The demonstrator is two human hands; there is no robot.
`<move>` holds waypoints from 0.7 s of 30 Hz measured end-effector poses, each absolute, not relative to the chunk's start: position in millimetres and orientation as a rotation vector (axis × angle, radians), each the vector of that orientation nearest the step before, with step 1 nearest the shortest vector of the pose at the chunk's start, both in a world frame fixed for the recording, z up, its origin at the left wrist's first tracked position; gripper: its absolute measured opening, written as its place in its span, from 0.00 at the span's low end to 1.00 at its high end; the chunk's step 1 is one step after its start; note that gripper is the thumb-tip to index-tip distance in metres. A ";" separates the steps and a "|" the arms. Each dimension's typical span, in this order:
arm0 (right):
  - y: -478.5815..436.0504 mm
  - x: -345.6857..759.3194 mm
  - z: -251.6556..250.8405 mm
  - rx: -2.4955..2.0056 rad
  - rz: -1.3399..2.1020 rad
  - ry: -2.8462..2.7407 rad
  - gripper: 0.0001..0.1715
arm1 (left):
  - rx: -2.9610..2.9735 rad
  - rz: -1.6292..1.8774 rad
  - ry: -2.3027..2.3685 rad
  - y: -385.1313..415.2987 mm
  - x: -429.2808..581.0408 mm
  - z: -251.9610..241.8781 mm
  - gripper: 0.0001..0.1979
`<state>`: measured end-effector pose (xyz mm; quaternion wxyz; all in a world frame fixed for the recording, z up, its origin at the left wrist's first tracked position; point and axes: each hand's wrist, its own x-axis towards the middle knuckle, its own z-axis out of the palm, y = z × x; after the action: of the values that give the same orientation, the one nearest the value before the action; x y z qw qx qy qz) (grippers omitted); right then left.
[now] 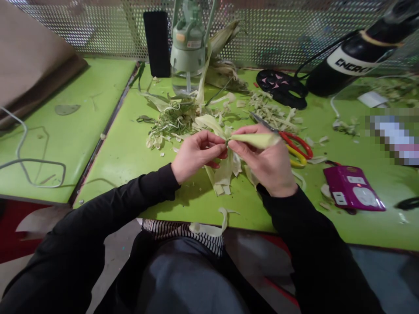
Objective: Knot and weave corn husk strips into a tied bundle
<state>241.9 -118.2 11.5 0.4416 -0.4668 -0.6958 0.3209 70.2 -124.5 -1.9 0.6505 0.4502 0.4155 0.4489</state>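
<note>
Evidently both hands are closed in a pinch: the left hand (pixel 203 153) and right hand (pixel 273 168) meet fingertip to fingertip on a bundle of pale green, papery husk strips (pixel 224 172), above the glossy lime-green surface (pixel 131 187), near the middle of its near edge. Close beyond the right hand lie metal scissors with red and yellow handles (pixel 298 146), crowding that side. Shredded green-and-white husk (pixel 176 120) is heaped past the left hand. Along the far edge stand a black rectangular slab (pixel 157 43) and a pale-green-topped clear bottle (pixel 188 59); a flat purple socket box (pixel 354 188) sits toward the right near corner.
</note>
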 end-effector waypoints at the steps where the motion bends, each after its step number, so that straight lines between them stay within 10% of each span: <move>1: -118.3 242.1 10.7 -1.159 0.804 -1.709 0.12 | 1.038 1.021 0.930 -124.6 70.6 -2.5 0.04; 21: -127.3 238.5 13.7 -1.121 0.894 -1.622 0.13 | 1.098 1.059 0.741 -120.7 67.7 -9.6 0.09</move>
<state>238.5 -127.3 13.7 0.4692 -0.4571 -0.6618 0.3645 67.7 -120.7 -9.6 0.6614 0.4856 0.3276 0.4684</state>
